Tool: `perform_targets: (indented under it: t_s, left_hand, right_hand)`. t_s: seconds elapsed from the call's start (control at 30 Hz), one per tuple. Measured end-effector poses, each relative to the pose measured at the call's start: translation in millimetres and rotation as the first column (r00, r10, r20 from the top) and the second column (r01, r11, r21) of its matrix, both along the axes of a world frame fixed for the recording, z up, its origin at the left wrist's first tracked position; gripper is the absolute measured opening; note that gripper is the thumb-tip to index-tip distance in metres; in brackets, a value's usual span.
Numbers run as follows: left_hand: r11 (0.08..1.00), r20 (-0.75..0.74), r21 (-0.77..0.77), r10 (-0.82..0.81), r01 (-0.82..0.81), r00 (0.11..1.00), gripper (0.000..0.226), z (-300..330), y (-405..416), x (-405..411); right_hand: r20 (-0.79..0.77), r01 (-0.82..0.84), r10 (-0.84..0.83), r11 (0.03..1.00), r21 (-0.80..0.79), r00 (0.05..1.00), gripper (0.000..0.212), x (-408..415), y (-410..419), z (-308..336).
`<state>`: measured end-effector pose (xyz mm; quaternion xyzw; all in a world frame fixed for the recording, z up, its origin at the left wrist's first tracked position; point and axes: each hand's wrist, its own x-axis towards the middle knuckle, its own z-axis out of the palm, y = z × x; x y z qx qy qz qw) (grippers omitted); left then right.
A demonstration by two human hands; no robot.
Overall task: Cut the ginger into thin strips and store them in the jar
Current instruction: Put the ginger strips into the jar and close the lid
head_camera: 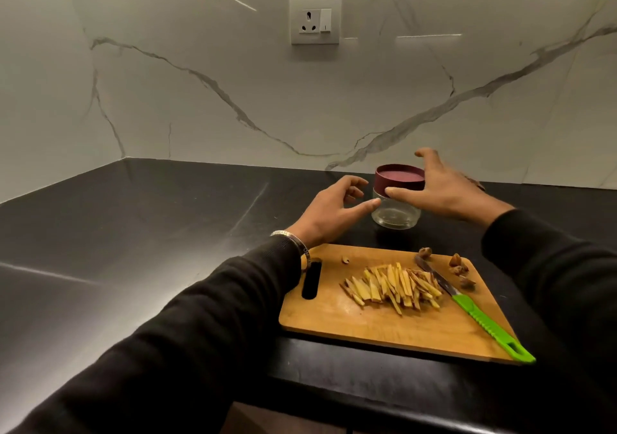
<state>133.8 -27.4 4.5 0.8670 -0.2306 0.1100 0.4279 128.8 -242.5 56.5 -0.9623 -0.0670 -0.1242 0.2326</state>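
A small clear glass jar [395, 213] with a maroon lid [397, 178] stands on the black counter behind the wooden cutting board [334, 313]. A heap of thin yellow ginger strips [394, 286] lies in the middle of the board. The green-handled knife [480, 320] rests on the board's right side, its blade beside the strips. My left hand [330, 209] hovers open just left of the jar, thumb near the glass. My right hand [444, 186] is spread open at the jar's right, thumb touching the lid's rim, fingers apart.
Brown ginger scraps [459, 268] lie at the board's far right corner, and one small bit [345, 260] near the handle slot. The black counter [133, 233] runs left into a corner. A wall socket [315, 19] sits on the marble backsplash.
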Motion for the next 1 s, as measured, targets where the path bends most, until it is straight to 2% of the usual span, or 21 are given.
perform_targets:
  t_s: [0.1, 0.23, 0.4, 0.47, 0.53, 0.6, 0.7, 0.9, 1.0]
  left_hand:
    - [0.998, -0.067, -0.023, -0.054, 0.052, 0.996, 0.062, -6.4, -2.7, 9.5]
    - [0.995, -0.114, -0.071, -0.078, 0.07, 0.99, 0.063, -13.0, -0.6, 13.2]
    - [0.991, -0.108, -0.108, -0.092, 0.08, 0.99, 0.067, -15.9, -0.1, 12.7]
    - [0.989, -0.079, -0.122, -0.092, 0.082, 0.993, 0.073, -14.5, -0.2, 13.4]
    - [0.979, -0.073, -0.171, -0.121, 0.107, 0.99, 0.081, -12.2, -1.5, 12.9]
    - [0.963, -0.073, -0.234, -0.157, 0.136, 0.985, 0.089, -10.4, -3.9, 11.4]
    - [0.929, -0.069, -0.331, -0.199, 0.166, 0.978, 0.093, -7.2, -7.6, 8.0]
    - [0.85, -0.141, -0.505, -0.255, 0.152, 0.957, 0.067, 1.7, -3.3, -2.1]
    - [0.806, -0.156, -0.559, -0.333, 0.195, 0.93, 0.055, 5.5, 2.0, -4.2]
  right_hand:
    - [-0.009, -0.023, 0.023, 0.999, -0.041, 1.0, 0.108, 19.3, 3.2, -10.6]
    - [0.049, 0.031, -0.027, 0.996, -0.08, 0.998, 0.104, 35.2, 1.8, -16.7]
    - [0.036, 0.03, -0.028, 0.998, -0.056, 0.999, 0.102, 36.6, 3.2, -15.4]
    - [0.046, 0.029, -0.029, 1.0, 0.011, 0.999, 0.098, 30.5, 5.6, -11.7]
    - [0.059, 0.012, -0.02, 0.989, 0.144, 0.998, 0.091, 22.3, 7.9, -4.2]
    - [0.045, -0.017, 0.004, 0.954, 0.3, 0.999, 0.086, 12.2, 11.3, 3.2]
    - [-0.003, -0.042, 0.049, 0.897, 0.441, 0.999, 0.083, -3.7, 17.4, 4.3]
    - [-0.132, -0.044, 0.136, 0.84, 0.541, 0.982, 0.061, -20.3, 22.8, 0.7]
    - [-0.174, -0.015, 0.13, 0.84, 0.542, 0.976, 0.072, -24.5, 20.4, -1.7]
